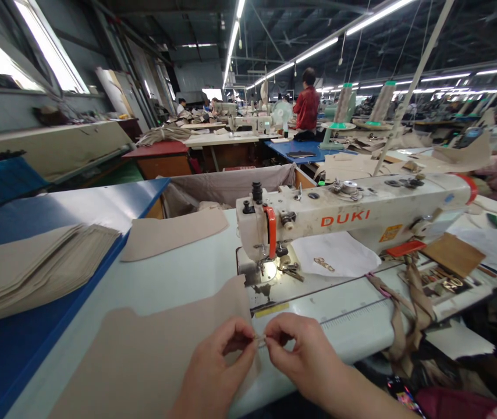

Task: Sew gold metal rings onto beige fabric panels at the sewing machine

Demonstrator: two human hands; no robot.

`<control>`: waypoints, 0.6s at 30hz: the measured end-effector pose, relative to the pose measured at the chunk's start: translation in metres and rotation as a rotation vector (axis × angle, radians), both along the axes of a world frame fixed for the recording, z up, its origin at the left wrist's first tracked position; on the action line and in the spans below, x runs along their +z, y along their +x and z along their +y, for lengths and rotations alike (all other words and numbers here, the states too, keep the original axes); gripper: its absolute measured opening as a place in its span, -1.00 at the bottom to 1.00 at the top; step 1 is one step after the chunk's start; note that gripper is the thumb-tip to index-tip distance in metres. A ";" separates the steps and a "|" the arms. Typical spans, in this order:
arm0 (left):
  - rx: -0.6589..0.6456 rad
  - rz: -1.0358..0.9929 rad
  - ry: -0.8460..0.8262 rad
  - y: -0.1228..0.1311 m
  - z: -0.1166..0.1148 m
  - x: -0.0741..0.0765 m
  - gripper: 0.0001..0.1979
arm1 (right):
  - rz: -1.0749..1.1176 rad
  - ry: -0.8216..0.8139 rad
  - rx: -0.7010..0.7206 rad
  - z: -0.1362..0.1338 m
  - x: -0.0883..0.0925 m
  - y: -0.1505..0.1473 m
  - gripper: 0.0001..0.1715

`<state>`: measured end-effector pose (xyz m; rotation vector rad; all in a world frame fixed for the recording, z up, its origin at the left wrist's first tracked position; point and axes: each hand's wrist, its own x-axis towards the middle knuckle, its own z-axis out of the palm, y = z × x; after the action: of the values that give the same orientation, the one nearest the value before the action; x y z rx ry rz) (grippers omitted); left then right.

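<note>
**Head view: both hands pinch one small thin piece at the edge of the tan panel**

Nearest the camera, the left hand (213,372) and the right hand (307,355) meet fingertip to fingertip. Thumb and forefinger of each are closed tight, and the fingers (248,338) hold a small thin piece (261,338) between them. It is too small to tell whether it is thread or metal. What shows of it runs left to right, from one pinch straight into the other, so neither hand is nearer. The left hand lies over the right edge of the tan panel (144,361), which is spread flat on the pale bench (178,273). The right hand is just off that edge, above bare bench.

Straight beyond the pinch is the lit needle (267,263) of the sewing machine (353,215), near but apart from the hands. A white cloth (336,256) lies under the machine arm, and tan straps (405,314) hang off the bench's front edge to the right. A second tan piece (174,233) lies farther back on the left, beside a stack of cut panels (25,267) on a blue table (8,355).

Far down the hall, a person in red (307,107) stands facing away among other machines.
</note>
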<state>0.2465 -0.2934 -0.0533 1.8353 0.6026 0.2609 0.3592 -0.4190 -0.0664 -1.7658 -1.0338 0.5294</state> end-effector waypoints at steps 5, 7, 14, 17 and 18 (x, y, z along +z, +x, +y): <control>-0.111 0.054 0.182 0.013 0.048 -0.010 -0.81 | 0.107 -0.045 -0.074 0.000 -0.007 0.012 -0.85; -0.007 0.042 0.403 0.018 0.064 -0.022 -0.70 | 0.168 -0.049 -0.095 -0.002 -0.010 0.017 -0.86; -0.115 0.025 0.685 0.028 0.050 -0.065 -0.59 | 0.361 -0.098 -0.100 0.011 -0.017 0.032 -0.86; -0.100 -0.006 0.716 0.031 0.044 -0.070 -0.59 | 0.440 -0.188 -0.106 0.034 -0.017 0.042 -0.83; -0.094 -0.016 0.726 0.031 0.044 -0.071 -0.59 | 0.449 -0.212 -0.100 0.042 -0.017 0.046 -0.82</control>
<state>0.2774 -0.2494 -0.1240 2.5470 0.4332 0.4739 0.4055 -0.3767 -0.0834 -1.7580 -0.5887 0.9487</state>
